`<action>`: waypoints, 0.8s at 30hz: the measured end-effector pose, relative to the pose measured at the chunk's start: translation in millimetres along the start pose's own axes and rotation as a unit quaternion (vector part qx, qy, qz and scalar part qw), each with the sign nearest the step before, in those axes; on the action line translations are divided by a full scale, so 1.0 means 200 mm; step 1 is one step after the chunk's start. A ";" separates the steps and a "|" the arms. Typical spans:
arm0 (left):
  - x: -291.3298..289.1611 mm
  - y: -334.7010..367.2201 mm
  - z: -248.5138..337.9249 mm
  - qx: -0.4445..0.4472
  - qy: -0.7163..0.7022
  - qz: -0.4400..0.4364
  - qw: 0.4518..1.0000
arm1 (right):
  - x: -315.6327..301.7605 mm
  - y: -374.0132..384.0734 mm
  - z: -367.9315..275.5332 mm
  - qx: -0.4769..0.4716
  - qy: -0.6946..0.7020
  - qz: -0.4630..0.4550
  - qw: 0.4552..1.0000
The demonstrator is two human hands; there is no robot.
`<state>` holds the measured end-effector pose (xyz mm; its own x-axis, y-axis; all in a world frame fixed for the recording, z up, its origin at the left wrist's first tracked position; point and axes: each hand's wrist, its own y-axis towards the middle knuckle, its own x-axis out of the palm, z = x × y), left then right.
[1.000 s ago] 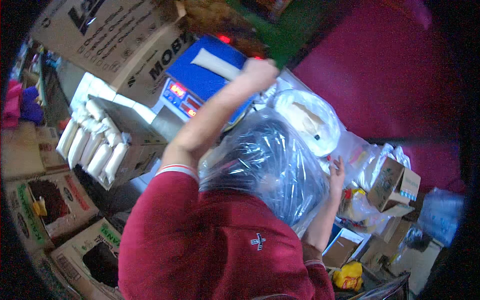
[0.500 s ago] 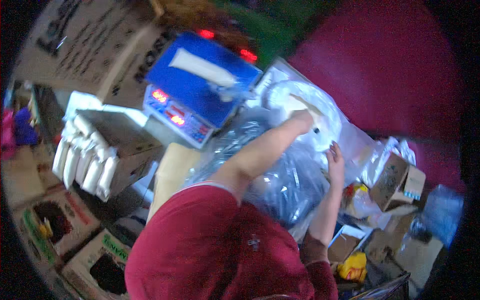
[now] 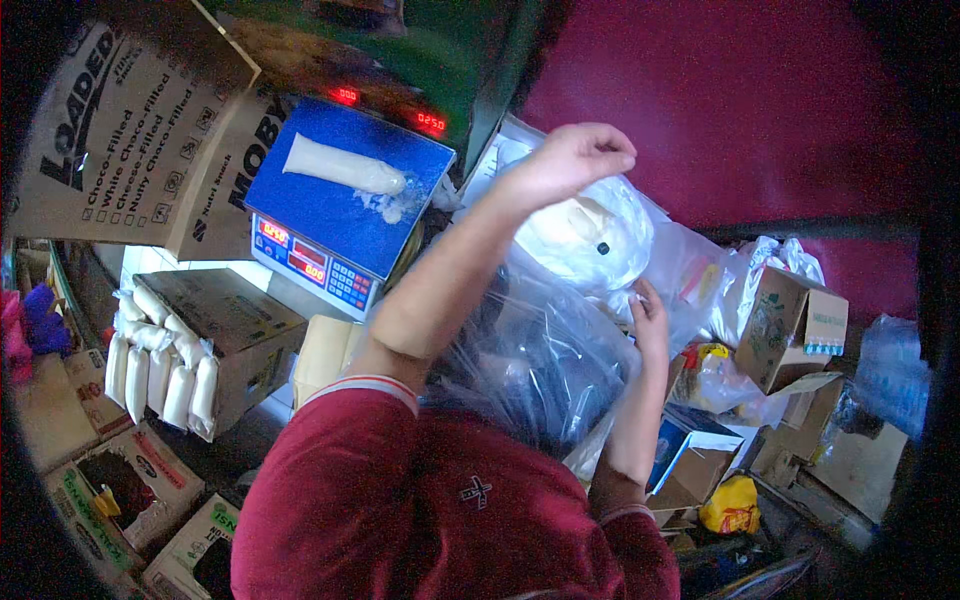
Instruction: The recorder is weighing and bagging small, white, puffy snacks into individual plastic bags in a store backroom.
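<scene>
My left hand (image 3: 575,162) is raised above a large clear plastic bag (image 3: 690,285) of white powder (image 3: 575,240). Its fingers are curled together, and anything pinched between them is too small to make out. On the powder lies a small dark object (image 3: 603,248). At the bag's near right rim is my right hand (image 3: 650,320), its bent fingers on the plastic. To the left, a narrow filled bag of white powder (image 3: 340,165) lies on a blue weighing scale (image 3: 290,215) with lit red displays. Loose white powder (image 3: 393,205) is scattered by the filled bag's right end.
Several filled white tube bags (image 3: 165,380) are stacked against a carton (image 3: 235,300) at left. A large printed carton (image 3: 110,130) stands behind. Open cartons (image 3: 790,320) and a yellow bag (image 3: 732,505) are at right. Crumpled clear plastic (image 3: 540,360) lies before me.
My left hand has risen out of the powder bag, up and to the left. The right hand stays at the bag's rim. The whole view has shifted slightly and become sharper.
</scene>
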<state>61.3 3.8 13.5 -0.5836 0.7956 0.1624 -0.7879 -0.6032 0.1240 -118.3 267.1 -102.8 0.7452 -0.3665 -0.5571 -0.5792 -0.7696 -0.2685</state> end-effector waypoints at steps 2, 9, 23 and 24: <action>-0.10 -0.05 0.11 0.050 0.205 -0.020 0.977 | -0.05 -0.07 0.04 0.035 0.016 0.026 0.999; -0.67 -0.46 0.08 -0.110 0.711 0.084 0.689 | -0.15 -0.37 0.11 0.015 0.040 0.095 0.995; -0.77 -0.64 -0.14 -0.115 0.747 0.105 0.647 | -0.18 -0.74 0.11 0.008 0.008 0.162 0.987; -0.79 -0.67 -0.13 -0.094 0.742 0.109 0.654 | -0.18 -0.76 0.11 0.010 0.010 0.171 0.985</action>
<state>254.0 -39.4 -53.6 -0.1241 -0.0472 -0.9911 -0.5827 -0.8050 0.1113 -64.9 407.8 -58.6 0.5115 -0.6127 -0.6025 -0.8040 -0.5887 -0.0838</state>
